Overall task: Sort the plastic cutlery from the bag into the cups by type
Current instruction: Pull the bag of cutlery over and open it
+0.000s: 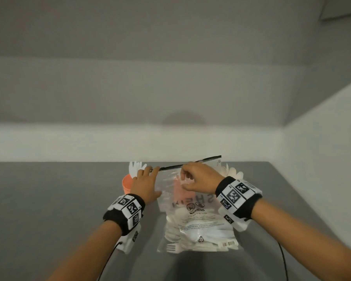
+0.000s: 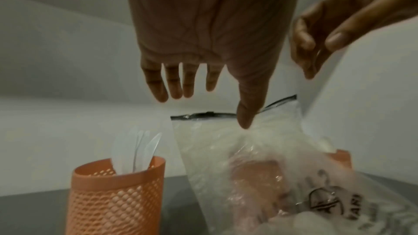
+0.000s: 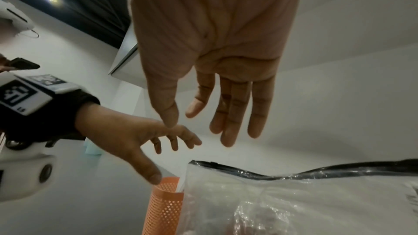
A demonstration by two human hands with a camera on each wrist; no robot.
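Forearms nearest. Clear zip bag (image 1: 199, 218) of white plastic cutlery at table (image 1: 49, 199) centre, mouth propped at 12 o'clock for access. Left hand (image 1: 145, 184) fingers spread, thumb steadying zip strip (image 1: 190, 164); right hand (image 1: 199, 178) loosely curled, empty. Orange mesh cup (image 2: 117, 197) with sorted pieces at 10 o'clock of bag.

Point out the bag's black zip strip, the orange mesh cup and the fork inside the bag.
black zip strip (image 3: 339, 171), right wrist view, middle of strip.
orange mesh cup (image 2: 117, 201), left wrist view, mesh wall.
fork (image 1: 171, 248), head view, tines.
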